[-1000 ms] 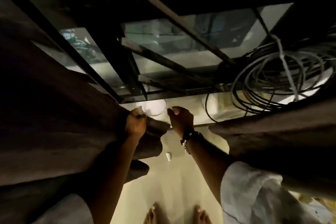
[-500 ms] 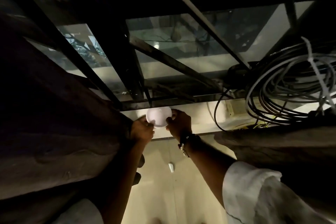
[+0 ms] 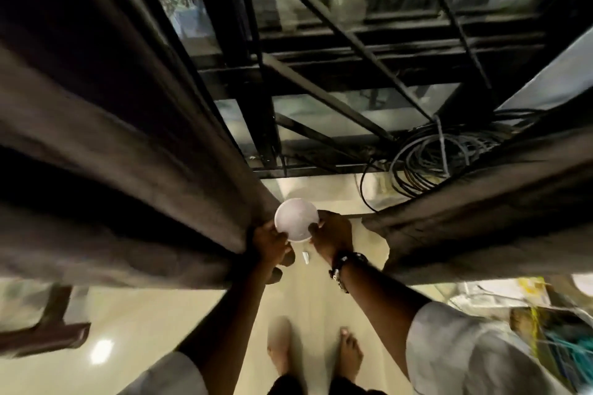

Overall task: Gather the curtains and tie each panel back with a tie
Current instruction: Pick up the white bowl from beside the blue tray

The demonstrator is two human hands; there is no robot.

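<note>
The heavy dark-brown fabric curtain panel on the left [image 3: 134,176] runs as long gathered folds from the upper left down toward the middle of the view, its bunched lower edge ending right against the left hand [image 3: 269,242]. That hand's fingers curl at the left rim of a small round white dish-like object [image 3: 297,219], and whether they also pinch the curtain's folds behind it cannot be told — the fabric touches the hand, but the hold is hidden in shadow. The right hand [image 3: 332,234], wearing a beaded bracelet at the wrist [image 3: 340,269], pinches the opposite rim of the same white object, so both hands grasp it between them, just below the dark metal window frame [image 3: 321,170]. No tie is visible anywhere. Further right, a coil of grey cables [image 3: 436,163] hangs by the frame, and the second dark-brown curtain panel [image 3: 487,218] lies with its folds running from the upper right down toward the centre, its gathered end near the right hand but apart from it. My judgement: the left panel is the closer one — it lies immediately left of the left hand, long axis slanting up and away — so that hand is best placed to gather it once the white object is set aside.
</note>
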